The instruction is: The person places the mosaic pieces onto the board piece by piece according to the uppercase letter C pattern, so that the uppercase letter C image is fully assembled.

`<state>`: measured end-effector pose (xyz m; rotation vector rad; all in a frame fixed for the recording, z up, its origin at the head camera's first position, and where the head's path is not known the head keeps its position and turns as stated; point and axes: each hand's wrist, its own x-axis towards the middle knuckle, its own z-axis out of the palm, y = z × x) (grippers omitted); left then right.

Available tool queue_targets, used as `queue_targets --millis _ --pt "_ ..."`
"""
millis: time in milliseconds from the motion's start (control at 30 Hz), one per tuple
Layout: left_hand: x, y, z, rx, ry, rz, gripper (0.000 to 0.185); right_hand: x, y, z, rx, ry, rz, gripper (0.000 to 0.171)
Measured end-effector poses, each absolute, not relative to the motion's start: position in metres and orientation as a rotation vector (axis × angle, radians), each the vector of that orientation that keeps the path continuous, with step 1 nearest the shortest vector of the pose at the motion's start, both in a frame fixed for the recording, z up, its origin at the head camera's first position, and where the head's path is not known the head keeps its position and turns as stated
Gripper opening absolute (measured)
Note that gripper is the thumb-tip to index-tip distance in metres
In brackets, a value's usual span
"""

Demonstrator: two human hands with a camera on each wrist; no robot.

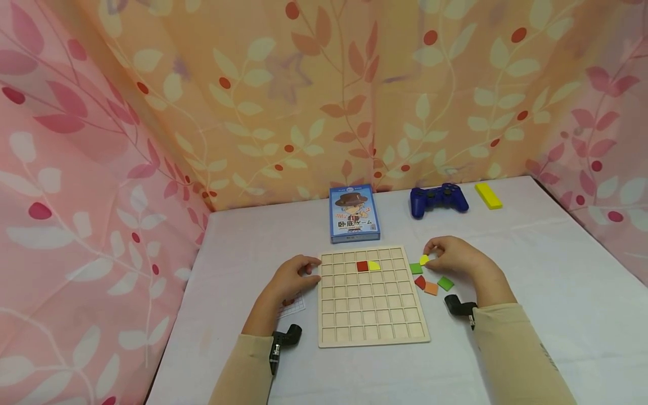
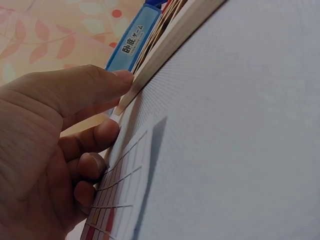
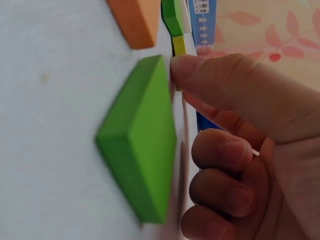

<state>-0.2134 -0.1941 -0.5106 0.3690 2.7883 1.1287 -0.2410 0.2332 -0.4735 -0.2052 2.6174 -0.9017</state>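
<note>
Two hands work at a wooden grid board (image 1: pixel 372 315) lying flat on the desk (image 1: pixel 531 270). The left hand (image 1: pixel 292 275) rests at the board's left edge, its fingers (image 2: pixel 95 85) loosely curled and touching the rim, holding nothing. The right hand (image 1: pixel 453 254) pinches a yellow piece (image 1: pixel 424 259) in its fingers just right of the board, above loose green, red and orange tiles (image 1: pixel 431 288)

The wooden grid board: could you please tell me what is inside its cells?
The wooden grid board holds a red tile and a yellow tile, side by side. No other cell shows a tile.
</note>
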Motion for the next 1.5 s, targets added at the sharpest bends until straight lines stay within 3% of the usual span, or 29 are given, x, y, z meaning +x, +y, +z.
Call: queue_targets --millis 600,1133,1500 --pt "-0.214 -0.196 -0.512 0.414 2.787 1.122 0.037 -0.240 0.230 -0.462 -0.248 2.689 -0.904 0.029" --pt "-0.212 -0.198 -0.510 0.431 2.805 1.107 0.038 -0.213 0.201 -0.407 -0.356 2.844 -0.911 0.031" --pt "-0.213 -0.195 -0.510 0.393 2.781 1.137 0.037 -0.212 0.174 -0.390 -0.430 2.837 -1.028 0.029"
